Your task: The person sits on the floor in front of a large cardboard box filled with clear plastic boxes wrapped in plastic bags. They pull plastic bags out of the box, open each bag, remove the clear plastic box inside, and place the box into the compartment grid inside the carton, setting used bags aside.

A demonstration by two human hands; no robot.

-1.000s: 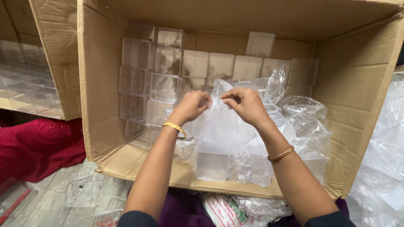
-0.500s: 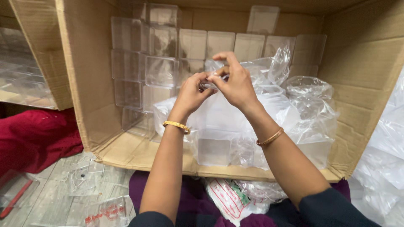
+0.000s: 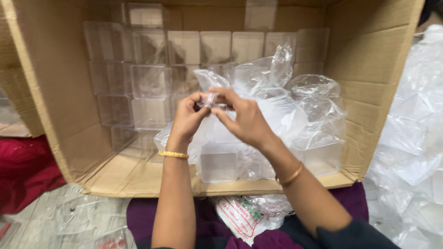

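My left hand (image 3: 188, 119) and my right hand (image 3: 243, 119) meet at the twisted neck of a clear plastic bag (image 3: 286, 121), both pinching it with the fingertips. The bag is filled with clear plastic boxes (image 3: 218, 162) and lies in the mouth of a large cardboard carton (image 3: 55, 97) turned on its side. A gold bangle sits on each wrist. More clear boxes (image 3: 150, 82) are stacked in rows against the carton's back wall.
A second tied bag of boxes (image 3: 318, 115) lies to the right inside the carton. Heaps of clear plastic bags (image 3: 413, 138) pile up on the right. Red cloth (image 3: 23, 170) is at the left, purple cloth (image 3: 143, 216) below, and loose plastic wrappers (image 3: 244, 214) lie near my lap.
The view moved closer to the carton. Both hands stayed together on the bag's neck, shifting a little while working it between the fingers.
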